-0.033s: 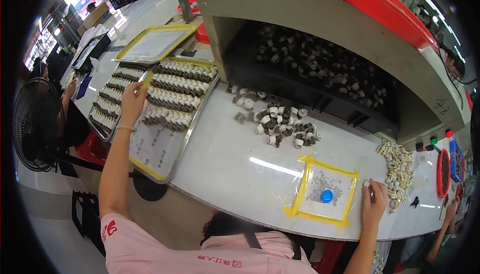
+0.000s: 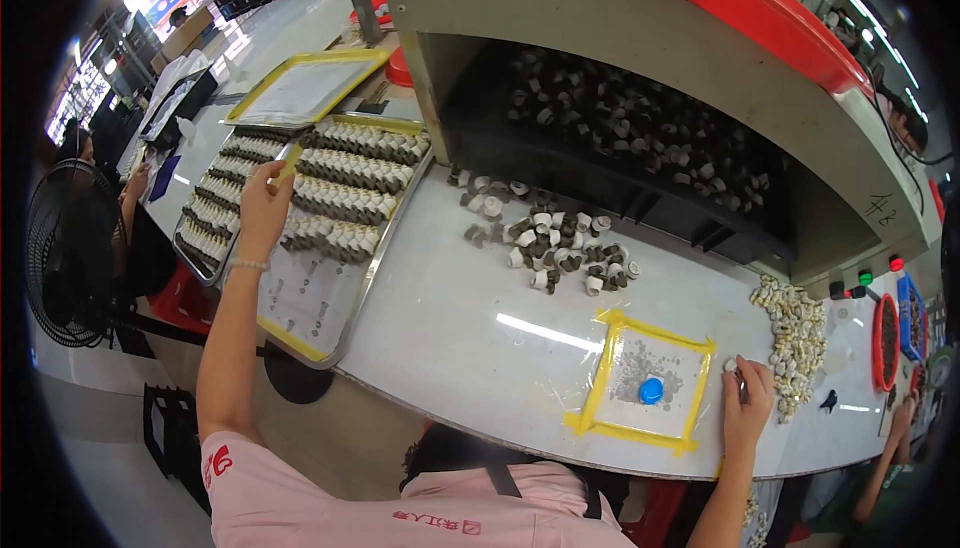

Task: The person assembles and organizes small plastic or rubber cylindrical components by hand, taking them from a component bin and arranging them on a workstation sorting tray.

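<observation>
Right hand [image 2: 750, 406]: thumb and fingers pinch a small round whitish piece [image 2: 731, 366], at the hand's 11 o'clock. Heaped small cream-coloured pieces [image 2: 792, 333] near, at 1 o'clock; round blue cap [image 2: 651, 391], 9 o'clock. Left hand [image 2: 264, 206]: fingers curled, grip cannot be told; silver rectangular metal tray [image 2: 375, 273] at 3–5 o'clock.

2 trays [image 2: 310, 298] w/ parts [image 2: 206, 238] (4 rows [image 2: 345, 196] in rt. one), 1 yellow-rimmed tray [image 2: 300, 88] behind, 1 blue cap [image 2: 651, 391], 1 taped sq. [image 2: 598, 378], 1 pale heap [image 2: 790, 338], 1 blk fan [image 2: 62, 248].
</observation>
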The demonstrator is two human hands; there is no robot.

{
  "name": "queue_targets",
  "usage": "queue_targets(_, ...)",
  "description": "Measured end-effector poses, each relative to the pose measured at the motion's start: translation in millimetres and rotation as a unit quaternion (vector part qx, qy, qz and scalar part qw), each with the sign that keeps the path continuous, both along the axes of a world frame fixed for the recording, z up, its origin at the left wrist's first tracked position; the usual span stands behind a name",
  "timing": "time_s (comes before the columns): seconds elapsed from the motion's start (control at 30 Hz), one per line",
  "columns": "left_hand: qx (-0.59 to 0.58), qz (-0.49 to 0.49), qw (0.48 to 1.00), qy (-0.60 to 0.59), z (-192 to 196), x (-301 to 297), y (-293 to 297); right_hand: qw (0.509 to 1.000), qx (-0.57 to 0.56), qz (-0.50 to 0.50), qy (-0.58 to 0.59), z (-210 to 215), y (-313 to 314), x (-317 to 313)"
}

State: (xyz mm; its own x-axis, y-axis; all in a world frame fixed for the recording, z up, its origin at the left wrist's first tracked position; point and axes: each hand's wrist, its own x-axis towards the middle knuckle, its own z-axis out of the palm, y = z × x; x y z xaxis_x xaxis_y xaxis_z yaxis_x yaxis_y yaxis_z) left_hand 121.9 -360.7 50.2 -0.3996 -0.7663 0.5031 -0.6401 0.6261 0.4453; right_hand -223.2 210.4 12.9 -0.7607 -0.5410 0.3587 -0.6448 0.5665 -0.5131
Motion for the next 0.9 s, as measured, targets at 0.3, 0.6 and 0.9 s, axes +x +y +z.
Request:
queue_targets(0.3, -0.036, -0.471, 0.876, -0.095, 21.6, -138.0, 226.0, 0.989, -0.084, 0.092, -0.079, 19.2, -28.0, 25.5)
queue_targets(0.6, -0.044, -0.494, 0.853, -0.163, -8.7, -172.0, 235.2, 0.970, 0.021, 0.237, -0.050, 44.2, -51.8, 46.5)
queue_targets(0.9, -0.027, -0.506, 0.839, -0.200, 6.2, -134.5, 249.0, 0.949, 0.126, 0.288, 0.025, 53.0, -61.8, 44.9)
